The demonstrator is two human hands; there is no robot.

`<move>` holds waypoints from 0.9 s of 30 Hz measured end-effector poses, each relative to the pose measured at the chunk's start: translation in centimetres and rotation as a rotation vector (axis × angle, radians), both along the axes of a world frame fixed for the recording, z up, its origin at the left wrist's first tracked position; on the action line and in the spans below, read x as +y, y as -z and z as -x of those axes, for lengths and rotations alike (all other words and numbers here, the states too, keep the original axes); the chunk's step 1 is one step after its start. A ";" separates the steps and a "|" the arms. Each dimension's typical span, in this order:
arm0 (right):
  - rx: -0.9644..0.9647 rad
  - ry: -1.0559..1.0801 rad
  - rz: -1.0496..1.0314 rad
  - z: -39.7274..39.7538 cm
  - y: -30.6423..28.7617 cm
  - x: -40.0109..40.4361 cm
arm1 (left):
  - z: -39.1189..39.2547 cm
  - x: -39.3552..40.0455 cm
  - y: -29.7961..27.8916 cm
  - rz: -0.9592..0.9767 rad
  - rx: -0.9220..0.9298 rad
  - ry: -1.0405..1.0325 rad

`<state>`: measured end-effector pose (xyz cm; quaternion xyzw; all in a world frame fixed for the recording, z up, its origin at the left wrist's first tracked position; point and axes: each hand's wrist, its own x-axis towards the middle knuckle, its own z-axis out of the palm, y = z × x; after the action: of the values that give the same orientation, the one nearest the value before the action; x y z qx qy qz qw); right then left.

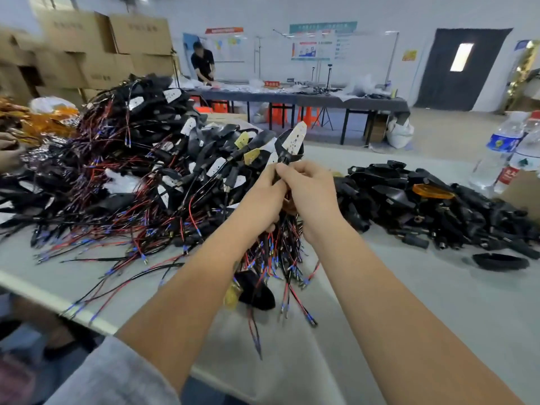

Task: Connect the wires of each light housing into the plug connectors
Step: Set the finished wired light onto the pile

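Note:
My left hand (263,197) and my right hand (306,191) meet above the middle of the table. Together they grip a bundle of light housings (295,141), black shells with white speckled boards, that stick up past my fingers. Red and black wires (274,258) with blue-sleeved metal terminals hang down from the bundle below my palms. A big heap of wired housings (140,171) covers the table to the left. A pile of black plug connectors (423,206) lies to the right. What my fingertips pinch is hidden.
Two water bottles (505,147) stand at the right edge beside a cardboard box (523,194). Another person's hands (8,153) show at the far left. Stacked cartons (87,54) rise behind the heap. A person works at a far table (292,96).

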<state>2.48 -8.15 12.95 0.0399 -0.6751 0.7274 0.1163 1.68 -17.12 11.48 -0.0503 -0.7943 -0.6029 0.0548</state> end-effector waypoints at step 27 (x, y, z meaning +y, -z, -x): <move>-0.047 0.096 -0.760 1.0 13.1 12.3 | 7.9 3.8 2.9 0.987 0.261 -0.004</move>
<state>1.49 4.18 -0.11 0.0320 -0.9002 0.4196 0.1117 -6.24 -13.27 8.59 -0.1436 -0.9712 -0.1443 0.1242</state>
